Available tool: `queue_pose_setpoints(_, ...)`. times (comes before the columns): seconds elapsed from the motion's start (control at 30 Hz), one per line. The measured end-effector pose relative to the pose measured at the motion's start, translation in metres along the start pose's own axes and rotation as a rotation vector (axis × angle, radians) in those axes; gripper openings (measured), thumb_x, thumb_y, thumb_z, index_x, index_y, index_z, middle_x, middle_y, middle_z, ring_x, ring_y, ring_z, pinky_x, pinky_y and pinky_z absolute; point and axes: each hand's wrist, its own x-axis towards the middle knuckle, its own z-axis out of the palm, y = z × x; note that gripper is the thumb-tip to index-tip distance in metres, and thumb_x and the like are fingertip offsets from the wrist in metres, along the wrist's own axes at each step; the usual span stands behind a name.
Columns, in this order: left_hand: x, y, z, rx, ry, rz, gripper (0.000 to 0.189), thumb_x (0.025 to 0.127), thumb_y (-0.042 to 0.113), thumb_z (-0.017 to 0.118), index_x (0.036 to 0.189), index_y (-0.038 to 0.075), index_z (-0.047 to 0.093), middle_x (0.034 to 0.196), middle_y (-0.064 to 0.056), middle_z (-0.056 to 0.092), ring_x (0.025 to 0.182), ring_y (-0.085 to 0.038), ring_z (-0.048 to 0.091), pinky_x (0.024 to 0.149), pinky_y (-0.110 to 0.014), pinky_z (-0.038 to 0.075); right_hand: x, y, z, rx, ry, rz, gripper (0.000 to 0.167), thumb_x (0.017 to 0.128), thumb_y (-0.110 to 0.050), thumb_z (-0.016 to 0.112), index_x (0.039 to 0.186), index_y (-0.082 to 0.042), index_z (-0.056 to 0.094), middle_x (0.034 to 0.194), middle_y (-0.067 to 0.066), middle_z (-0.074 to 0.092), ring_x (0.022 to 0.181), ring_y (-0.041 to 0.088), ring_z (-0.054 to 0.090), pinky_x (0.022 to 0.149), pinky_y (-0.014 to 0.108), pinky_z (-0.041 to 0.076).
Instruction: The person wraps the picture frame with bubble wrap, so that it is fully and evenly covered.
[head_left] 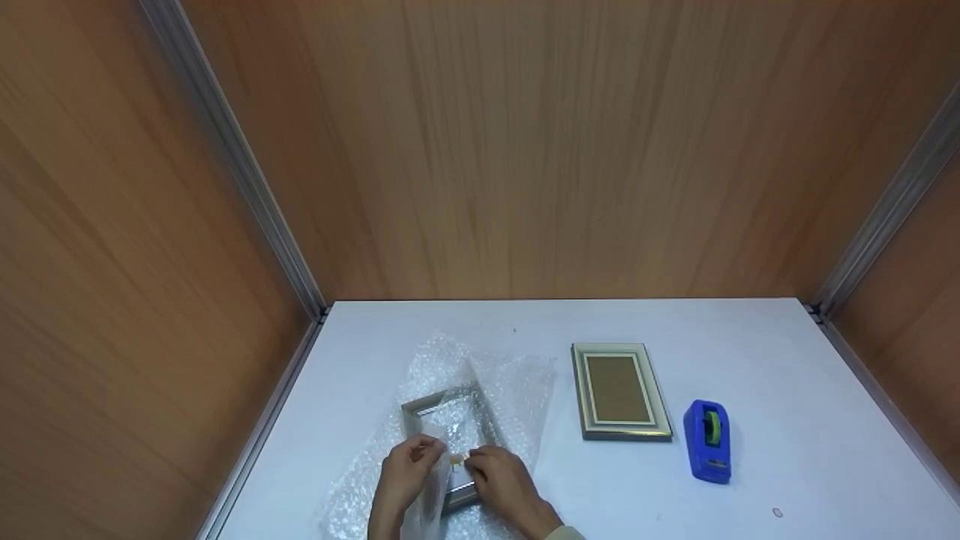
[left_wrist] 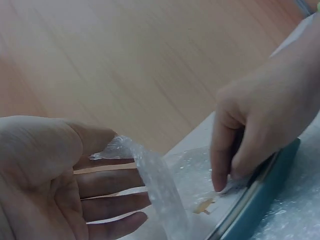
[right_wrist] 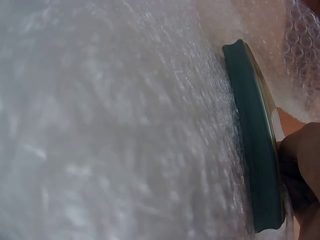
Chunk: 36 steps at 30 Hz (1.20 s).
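A picture frame (head_left: 487, 421) with a greenish outer side lies on a sheet of bubble wrap (head_left: 525, 397) at the front of the table. My left hand (head_left: 406, 472) pinches a raised edge of the wrap between thumb and index finger; its other fingers stretch out behind it in the left wrist view. My right hand (head_left: 504, 480) is over the frame's right side. Its thumb and index fingertips come together at a small pale piece (left_wrist: 231, 185), too unclear to name. Beside them shows a small yellowish piece (left_wrist: 203, 206). The right wrist view has the frame's green edge (right_wrist: 252, 140) against the hand.
A second picture frame (head_left: 658, 390) with a brown centre lies to the right. Beyond it stands a blue tape dispenser (head_left: 707, 465) with a green roll. A small ring-like mark (head_left: 777, 512) is near the front right. Wooden panels (head_left: 510, 150) enclose the white table (head_left: 750, 337).
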Motion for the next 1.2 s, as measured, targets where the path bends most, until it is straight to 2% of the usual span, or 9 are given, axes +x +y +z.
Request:
queue_pose_setpoints(0.3,0.007,-0.014,0.013,0.094,-0.046,0.087,0.027,0.093,0.031,0.060,0.098,0.005,0.067,0.089,-0.010,0.073,0.069,-0.012,0.061,0.060,-0.030,0.049,0.001,-0.002,-0.003,-0.011,-0.032,-0.011,0.016,0.085,-0.005,0.064,0.092,-0.012,0.076,0.100,0.003,0.072,0.095,0.016,0.067,0.084,0.029,0.054)
queue_pose_setpoints(0.43,0.009,-0.018,0.017,0.136,-0.038,0.135,0.022,0.093,0.026,0.060,0.096,0.006,0.068,0.088,-0.010,0.073,0.074,-0.018,0.066,0.065,-0.034,0.052,0.002,-0.002,-0.005,0.010,-0.068,0.013,0.017,0.085,-0.005,0.064,0.094,-0.012,0.076,0.102,0.003,0.072,0.097,0.017,0.067,0.085,0.029,0.054)
queue_pose_setpoints(0.53,0.010,-0.020,0.019,0.178,-0.021,0.170,0.018,0.091,0.022,0.062,0.092,0.006,0.069,0.084,-0.008,0.072,0.073,-0.018,0.065,0.064,-0.034,0.051,0.003,-0.001,-0.006,0.030,-0.097,0.019,0.017,0.086,-0.005,0.063,0.095,-0.011,0.076,0.104,0.003,0.072,0.099,0.017,0.067,0.086,0.030,0.054)
queue_pose_setpoints(0.7,0.011,-0.021,0.022,0.236,-0.004,0.204,0.018,0.091,0.023,0.062,0.086,0.007,0.069,0.072,-0.001,0.065,0.063,-0.011,0.053,0.057,-0.029,0.043,0.007,0.002,-0.010,0.116,-0.154,0.036,0.018,0.086,-0.004,0.063,0.097,-0.008,0.076,0.105,0.005,0.072,0.100,0.019,0.068,0.086,0.031,0.055)
queue_pose_setpoints(0.77,0.011,-0.020,0.022,0.248,-0.014,0.219,0.021,0.092,0.026,0.061,0.086,0.007,0.069,0.073,-0.002,0.066,0.063,-0.011,0.053,0.057,-0.029,0.043,0.009,0.003,-0.012,0.184,-0.174,0.073,0.017,0.086,-0.003,0.062,0.097,-0.007,0.075,0.104,0.006,0.072,0.100,0.020,0.068,0.085,0.032,0.055)
queue_pose_setpoints(0.9,0.011,-0.020,0.021,0.275,-0.052,0.263,0.029,0.096,0.030,0.056,0.084,0.006,0.069,0.074,-0.003,0.068,0.062,-0.011,0.052,0.057,-0.029,0.042,0.010,0.009,-0.015,0.320,-0.135,0.122,0.018,0.087,0.000,0.060,0.098,-0.002,0.074,0.101,0.010,0.073,0.094,0.021,0.069,0.081,0.032,0.056)
queue_pose_setpoints(1.03,0.012,-0.021,0.020,0.273,-0.141,0.241,0.039,0.100,0.033,0.047,0.081,0.005,0.065,0.067,-0.003,0.060,0.060,-0.014,0.049,0.056,-0.030,0.041,0.011,0.013,-0.018,0.425,-0.101,0.216,0.020,0.089,-0.001,0.058,0.103,0.000,0.072,0.100,0.011,0.073,0.090,0.019,0.068,0.076,0.028,0.055)
queue_pose_setpoints(1.1,0.011,-0.022,0.019,0.297,-0.184,0.264,0.036,0.100,0.030,0.046,0.087,0.003,0.066,0.073,-0.006,0.062,0.067,-0.021,0.057,0.062,-0.036,0.047,0.011,0.014,-0.021,0.466,-0.108,0.283,0.021,0.090,-0.003,0.057,0.105,0.000,0.071,0.101,0.010,0.073,0.089,0.019,0.067,0.075,0.026,0.054)
queue_pose_setpoints(1.2,0.009,-0.025,0.020,0.387,-0.201,0.381,0.026,0.097,0.022,0.052,0.103,0.001,0.068,0.089,-0.010,0.067,0.084,-0.029,0.062,0.076,-0.043,0.050,0.013,0.013,-0.025,0.502,-0.124,0.354,0.022,0.091,-0.006,0.056,0.106,-0.002,0.071,0.104,0.009,0.072,0.094,0.019,0.066,0.077,0.027,0.053)
